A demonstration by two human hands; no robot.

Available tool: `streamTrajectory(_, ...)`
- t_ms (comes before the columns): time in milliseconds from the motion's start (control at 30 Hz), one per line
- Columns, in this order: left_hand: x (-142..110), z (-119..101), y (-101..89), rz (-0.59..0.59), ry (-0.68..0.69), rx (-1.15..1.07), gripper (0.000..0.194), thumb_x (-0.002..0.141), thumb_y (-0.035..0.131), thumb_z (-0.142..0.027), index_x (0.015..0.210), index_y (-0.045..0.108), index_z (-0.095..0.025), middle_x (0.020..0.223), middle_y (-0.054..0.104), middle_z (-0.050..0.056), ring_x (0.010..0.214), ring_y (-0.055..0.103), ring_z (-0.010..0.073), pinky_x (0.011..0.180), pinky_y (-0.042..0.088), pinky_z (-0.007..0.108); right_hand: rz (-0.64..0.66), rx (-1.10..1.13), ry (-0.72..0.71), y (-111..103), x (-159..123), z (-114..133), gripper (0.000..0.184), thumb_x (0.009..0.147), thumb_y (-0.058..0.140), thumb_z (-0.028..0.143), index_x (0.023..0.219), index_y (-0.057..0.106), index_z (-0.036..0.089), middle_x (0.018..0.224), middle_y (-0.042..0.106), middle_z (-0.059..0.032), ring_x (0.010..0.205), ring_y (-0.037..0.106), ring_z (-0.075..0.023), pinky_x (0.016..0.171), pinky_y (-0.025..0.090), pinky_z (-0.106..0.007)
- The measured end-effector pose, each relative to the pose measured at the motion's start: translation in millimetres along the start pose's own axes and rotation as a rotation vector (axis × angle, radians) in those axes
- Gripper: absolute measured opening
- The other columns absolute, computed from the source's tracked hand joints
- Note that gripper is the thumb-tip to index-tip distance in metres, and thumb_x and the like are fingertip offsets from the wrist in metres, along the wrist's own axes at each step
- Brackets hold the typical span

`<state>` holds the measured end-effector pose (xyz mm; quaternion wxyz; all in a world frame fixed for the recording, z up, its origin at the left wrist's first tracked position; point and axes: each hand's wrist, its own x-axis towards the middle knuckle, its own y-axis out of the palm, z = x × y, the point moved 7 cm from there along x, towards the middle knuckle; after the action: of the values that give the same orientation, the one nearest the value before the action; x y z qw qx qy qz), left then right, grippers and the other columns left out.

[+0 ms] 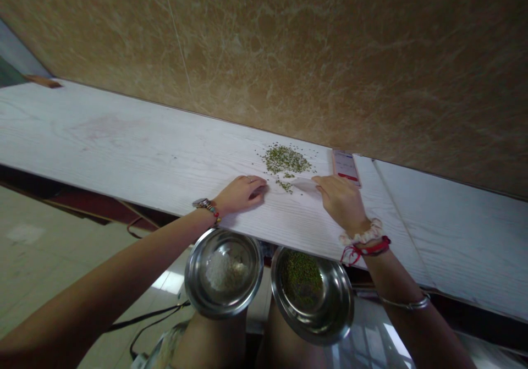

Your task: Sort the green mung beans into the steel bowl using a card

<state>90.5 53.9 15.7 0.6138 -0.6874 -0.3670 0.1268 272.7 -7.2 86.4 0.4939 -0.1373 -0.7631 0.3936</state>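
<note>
Green grains (286, 159) are lying near the tabletop's (144, 143) far edge; I'm watching the right hand (343, 199) pinching a thin white sheet (305, 183) beside them, presumably for its thin edge. The left hand (240, 194) is resting half-open nearer the front edge, holding nothing visible; steel bowls (339, 289) are sitting below, seemingly within easy reach. Those grains are looking small, scattered, pale-flecked.

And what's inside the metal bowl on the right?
That bowl holds many small green grains, gathered mostly toward its left side, with shiny bare metal showing on the right. Whatever lies beneath the top grains is covered.
</note>
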Motion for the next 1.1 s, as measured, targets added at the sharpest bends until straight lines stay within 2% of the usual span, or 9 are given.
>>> streamTrajectory(100,-0.1,-0.5,-0.9,-0.007,0.002,-0.006,0.031,0.084,0.05,-0.025,0.111,0.058,-0.014,0.116,0.064,0.011,0.104,0.061,0.0231,0.091,0.047,0.037,-0.006,0.019,-0.029,-4.5,-2.8,2.8,0.023,0.089,0.043,0.014,0.094,0.066,0.016,0.081,0.071,-0.0057,0.074,0.062,-0.0182,0.067,0.043,-0.031)
streamTrajectory(333,0.6,-0.6,-0.8,-0.018,0.015,-0.004,0.03,0.082,0.05,-0.024,0.11,0.057,-0.016,0.116,0.064,0.009,0.102,0.061,0.0223,0.091,0.047,0.037,-0.002,0.058,0.024,-13.2,-5.3,0.5,0.024,0.09,0.043,0.015,0.095,0.066,0.019,0.082,0.071,-0.0052,0.076,0.062,-0.018,0.071,0.045,-0.032)
streamTrajectory(500,0.4,0.6,0.7,0.0,0.001,0.001,0.032,0.083,0.05,-0.025,0.112,0.057,-0.013,0.117,0.063,0.011,0.105,0.06,0.0239,0.092,0.046,0.038,-0.014,0.07,-0.035,-17.5,-7.1,8.4,0.022,0.09,0.044,0.014,0.095,0.066,0.017,0.08,0.071,-0.0049,0.074,0.062,-0.0171,0.069,0.045,-0.031)
streamTrajectory(667,-0.7,0.5,-0.5,-0.02,0.01,-0.017,0.031,0.082,0.051,-0.023,0.112,0.056,-0.017,0.117,0.063,0.009,0.103,0.061,0.0223,0.091,0.046,0.038,-0.001,0.12,-0.04,-25.2,-13.0,10.9,0.022,0.089,0.045,0.013,0.097,0.066,0.018,0.082,0.071,-0.0045,0.075,0.061,-0.017,0.07,0.044,-0.031)
streamTrajectory(800,-1.1,0.7,-0.8,-0.034,0.012,-0.024,0.03,0.082,0.051,-0.023,0.112,0.056,-0.018,0.116,0.063,0.008,0.103,0.06,0.022,0.09,0.047,0.038,-0.003,0.108,-0.002,-22.2,-9.8,7.1,0.024,0.089,0.045,0.014,0.098,0.066,0.019,0.08,0.07,-0.0042,0.075,0.061,-0.0176,0.071,0.045,-0.032)
streamTrajectory(933,-0.9,0.7,0.0,-0.032,0.015,-0.022,0.03,0.082,0.051,-0.023,0.111,0.056,-0.017,0.116,0.064,0.009,0.103,0.061,0.022,0.091,0.047,0.038,0.01,0.091,-0.038,-16.9,-8.0,10.4,0.023,0.089,0.045,0.013,0.096,0.066,0.018,0.081,0.071,-0.0049,0.074,0.061,-0.0174,0.07,0.045,-0.032)
streamTrajectory(1100,-0.4,1.6,1.2,-0.019,0.009,-0.015,0.031,0.082,0.05,-0.024,0.111,0.057,-0.014,0.115,0.064,0.011,0.104,0.061,0.023,0.091,0.047,0.038,-0.013,0.097,-0.073,-27.2,-14.5,13.7,0.021,0.089,0.046,0.012,0.096,0.065,0.016,0.081,0.071,-0.0048,0.074,0.061,-0.017,0.069,0.044,-0.03)
